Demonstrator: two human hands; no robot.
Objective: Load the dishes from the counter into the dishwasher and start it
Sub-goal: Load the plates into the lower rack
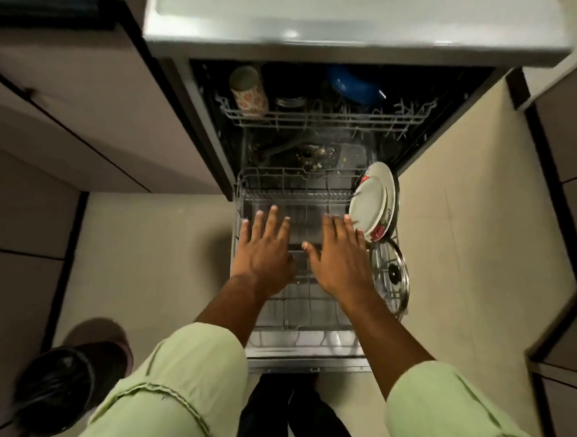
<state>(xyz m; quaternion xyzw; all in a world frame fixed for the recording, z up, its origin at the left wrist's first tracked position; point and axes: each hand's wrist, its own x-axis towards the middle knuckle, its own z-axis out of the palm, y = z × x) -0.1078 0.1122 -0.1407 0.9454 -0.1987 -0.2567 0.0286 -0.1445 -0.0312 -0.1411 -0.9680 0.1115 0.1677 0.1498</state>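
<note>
Nearest the camera, pale green sleeves (185, 380) reach out over the dropped dishwasher door (306, 356), on which the lower rack (281, 194) is drawn fully out. Both hands hover palm-down over the middle of that rack. The left hand (265, 254) and the right hand (338, 257) are flat with their fingers spread wide, and they hold nothing.

Along the rack's right side, just beside the right hand, a steel-rimmed glass lid (391, 274) with a black knob stands on edge. Just beyond the lid, two plates (371, 202) lean in the rack's right far corner. The right fingertips are very close to the nearer plate's rim, though I cannot tell whether they touch it.

Beyond the rack, the upper rack (319, 119) carries a flowered mug (248, 92) on its side at the left and a blue bowl (354, 84) at the right. Above it lies the counter (324, 19), with no dishes in sight there.

The step looks like settling the load in the lower rack. To do it well, seat each plate upright between the tines and keep the lid from leaning on them. Leave the rack's bare centre and left for bulkier dishes. Any push on the rack should be even, with both hands.
</note>
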